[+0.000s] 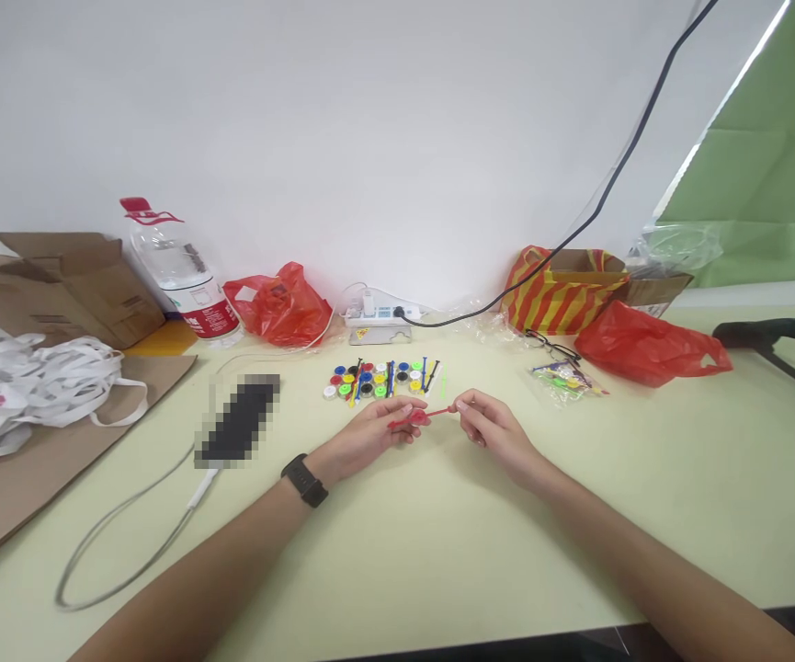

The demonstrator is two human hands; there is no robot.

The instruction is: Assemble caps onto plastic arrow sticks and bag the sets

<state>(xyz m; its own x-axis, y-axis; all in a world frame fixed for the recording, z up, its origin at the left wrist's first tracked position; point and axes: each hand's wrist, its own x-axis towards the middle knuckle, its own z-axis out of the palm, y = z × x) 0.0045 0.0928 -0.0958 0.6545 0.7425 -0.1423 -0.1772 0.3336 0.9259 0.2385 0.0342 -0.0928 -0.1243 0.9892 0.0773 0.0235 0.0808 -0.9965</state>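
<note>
Above the pale table, a thin red plastic stick with a round red piece on it (418, 417) spans the gap between my two hands. My left hand (376, 430), with a dark watch on its wrist, closes its fingers around the round piece and the stick's left part. At the stick's right end, my right hand (490, 425) pinches the tip between thumb and fingers. Just beyond my hands lie several small round coloured pieces (368, 378) in rows. Thin coloured plastic sticks (391, 378) rest across and beside them, and a light green stick (444, 382) lies at the right.
On the left are a cabled, blurred-out dark device (242, 423), white straps (45, 377) and a large bottle (194, 285). A power strip (381, 314) stands against the wall. To the right lie a clear bag of coloured parts (563, 379), glasses (552, 346) and a red bag (652, 348).
</note>
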